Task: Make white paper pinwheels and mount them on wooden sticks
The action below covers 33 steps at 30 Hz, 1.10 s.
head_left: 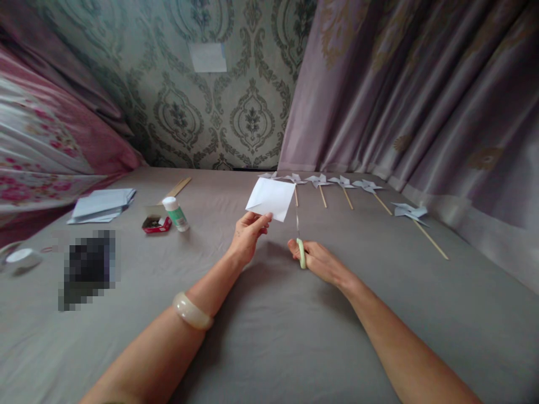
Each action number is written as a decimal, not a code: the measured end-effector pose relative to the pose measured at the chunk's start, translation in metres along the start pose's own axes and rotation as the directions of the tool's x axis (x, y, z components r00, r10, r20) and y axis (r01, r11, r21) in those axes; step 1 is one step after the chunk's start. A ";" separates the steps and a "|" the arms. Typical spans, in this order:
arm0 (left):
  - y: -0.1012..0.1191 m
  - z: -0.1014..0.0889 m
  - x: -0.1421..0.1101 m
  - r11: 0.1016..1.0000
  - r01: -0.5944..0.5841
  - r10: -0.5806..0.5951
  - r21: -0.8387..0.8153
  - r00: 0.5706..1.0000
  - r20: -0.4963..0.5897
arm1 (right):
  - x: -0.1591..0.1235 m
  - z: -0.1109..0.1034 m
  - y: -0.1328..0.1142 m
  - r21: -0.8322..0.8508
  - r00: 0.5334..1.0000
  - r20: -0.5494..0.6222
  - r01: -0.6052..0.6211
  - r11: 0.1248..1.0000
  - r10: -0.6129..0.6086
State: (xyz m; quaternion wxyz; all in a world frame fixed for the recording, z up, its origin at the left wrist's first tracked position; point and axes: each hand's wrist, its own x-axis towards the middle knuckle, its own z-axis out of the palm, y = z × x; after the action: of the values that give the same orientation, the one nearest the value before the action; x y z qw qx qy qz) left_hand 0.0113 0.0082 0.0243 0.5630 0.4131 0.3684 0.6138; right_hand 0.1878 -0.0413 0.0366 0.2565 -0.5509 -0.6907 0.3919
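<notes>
A square of white paper is pinched at its lower edge by my left hand, thumb on top; a slit or crease line shows near its left corner. My right hand is closed on the pale green handles of a pair of scissors. The blades point up and away, close to the right corner of the paper; whether they touch it I cannot tell. Both hands are held above the grey cloth surface.
Several white paper pinwheels on wooden sticks lie in a row at the back right. On the left are a stack of paper, a small red box, a white and green glue bottle, wooden sticks and a white roll.
</notes>
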 end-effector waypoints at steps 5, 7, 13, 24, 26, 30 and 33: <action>-0.001 0.002 -0.002 0.997 0.056 -0.055 -0.053 0.998 0.019 | -0.005 0.003 -0.007 -0.075 0.989 0.131 0.074 0.994 -0.064; 0.000 0.003 -0.003 0.993 0.079 -0.077 -0.084 0.997 0.031 | -0.004 0.003 -0.007 -0.092 0.986 0.152 0.081 0.992 -0.067; 0.003 0.007 -0.006 0.983 0.132 -0.126 -0.129 0.990 0.059 | -0.002 0.004 -0.002 -0.053 0.983 0.153 0.109 0.993 -0.100; 0.002 0.009 -0.008 0.980 0.148 -0.136 -0.134 0.986 0.094 | -0.001 0.009 0.005 -0.014 0.987 0.145 0.071 0.997 -0.069; 0.002 0.009 -0.008 0.980 0.147 -0.135 -0.136 0.986 0.097 | 0.000 0.009 0.006 -0.010 0.988 0.138 0.071 0.997 -0.069; 0.001 0.009 -0.008 0.980 0.144 -0.132 -0.137 0.987 0.093 | 0.001 0.009 0.006 0.010 0.989 0.134 0.062 0.998 -0.063; 0.001 0.009 -0.008 0.980 0.139 -0.127 -0.139 0.987 0.094 | 0.000 0.009 0.006 0.016 0.991 0.121 0.048 0.999 -0.049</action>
State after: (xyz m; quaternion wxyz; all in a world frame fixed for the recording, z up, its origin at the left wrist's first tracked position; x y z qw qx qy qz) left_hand 0.0196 0.0002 0.0280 0.6465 0.3709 0.3255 0.5819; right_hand 0.1843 -0.0430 0.0265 0.2271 -0.5076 -0.7156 0.4226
